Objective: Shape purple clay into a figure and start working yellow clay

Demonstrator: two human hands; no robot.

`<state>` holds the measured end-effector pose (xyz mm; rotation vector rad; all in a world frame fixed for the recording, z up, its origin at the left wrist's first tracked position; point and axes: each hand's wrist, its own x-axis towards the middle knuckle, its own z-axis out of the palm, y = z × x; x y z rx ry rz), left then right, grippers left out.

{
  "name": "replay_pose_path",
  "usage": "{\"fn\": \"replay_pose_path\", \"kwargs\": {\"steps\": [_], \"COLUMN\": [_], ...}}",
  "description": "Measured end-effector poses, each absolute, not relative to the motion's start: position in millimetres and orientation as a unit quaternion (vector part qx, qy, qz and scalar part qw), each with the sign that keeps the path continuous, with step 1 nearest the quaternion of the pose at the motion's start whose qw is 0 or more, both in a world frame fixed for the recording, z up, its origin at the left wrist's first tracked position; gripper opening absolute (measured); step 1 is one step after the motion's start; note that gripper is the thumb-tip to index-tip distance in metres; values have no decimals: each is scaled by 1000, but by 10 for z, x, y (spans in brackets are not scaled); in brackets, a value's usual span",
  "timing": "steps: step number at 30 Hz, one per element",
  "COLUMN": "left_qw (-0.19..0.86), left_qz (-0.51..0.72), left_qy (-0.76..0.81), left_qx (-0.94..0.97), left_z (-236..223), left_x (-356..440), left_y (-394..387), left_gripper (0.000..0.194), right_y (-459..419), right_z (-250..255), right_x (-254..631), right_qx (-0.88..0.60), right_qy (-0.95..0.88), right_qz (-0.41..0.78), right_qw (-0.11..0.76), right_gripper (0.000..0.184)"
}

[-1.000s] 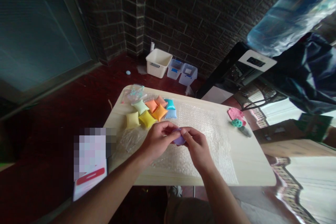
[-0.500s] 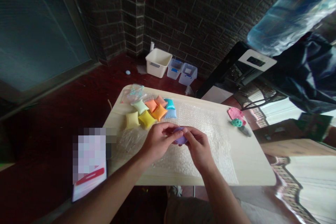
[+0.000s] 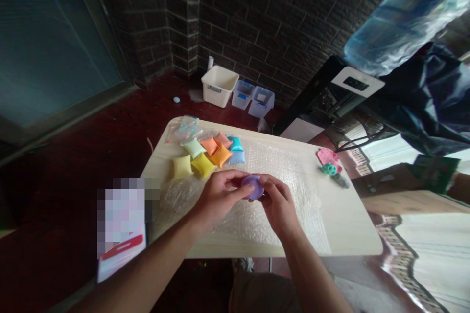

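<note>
By the fingers of the left hand (image 3: 218, 196) and of the right hand (image 3: 278, 203), both nearly closed, a purple disc (image 3: 254, 186) is pinched. The left thumb is laid over the disc's near face at the lower left, while the right thumb is pressed at its right edge. The other fingers are curled around and behind, and are partly hidden. The disc is held between the two hands, in front of a sheet of bubble wrap (image 3: 286, 168) that is spread over the middle of the worktop (image 3: 354, 227).

Just left of the bubble wrap, crumpled clear plastic (image 3: 179, 196) is partly covered by the left forearm. Farther back, soft packets are grouped close together: a cream packet (image 3: 182, 167), a yellow packet (image 3: 203, 165), a pale green packet (image 3: 193, 147), an orange packet (image 3: 209, 146), a salmon packet (image 3: 222, 140), an amber packet (image 3: 221, 155), a turquoise packet (image 3: 235, 143) and a light blue packet (image 3: 237, 157). Behind them, a clear bag (image 3: 186, 128) with turquoise bits is set near the far left corner.

At the right edge, a pink piece (image 3: 326, 156), a green piece (image 3: 328, 169) and a grey piece (image 3: 341, 180) are clustered. Beyond the worktop, a cream bin (image 3: 216, 97) and two clear boxes (image 3: 261, 103) are lined up on the floor by a dark brick wall (image 3: 253, 34).
</note>
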<state>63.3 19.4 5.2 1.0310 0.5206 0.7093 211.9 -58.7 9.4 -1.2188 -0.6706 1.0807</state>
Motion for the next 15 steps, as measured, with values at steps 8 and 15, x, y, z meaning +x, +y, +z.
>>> {"fn": "replay_pose_path", "kwargs": {"steps": [8, 15], "left_qw": [755, 816], "left_qz": [325, 320], "left_qy": [255, 260], "left_qx": [509, 405], "left_z": [87, 107], "left_x": [638, 646], "left_y": [184, 198], "left_gripper": [35, 35], "right_y": [-604, -600], "right_z": [102, 145], "right_x": [2128, 2113], "right_qx": [-563, -520], "right_qy": [-337, -309], "right_qz": [450, 488], "right_qw": [607, 629], "right_gripper": [25, 24]}}
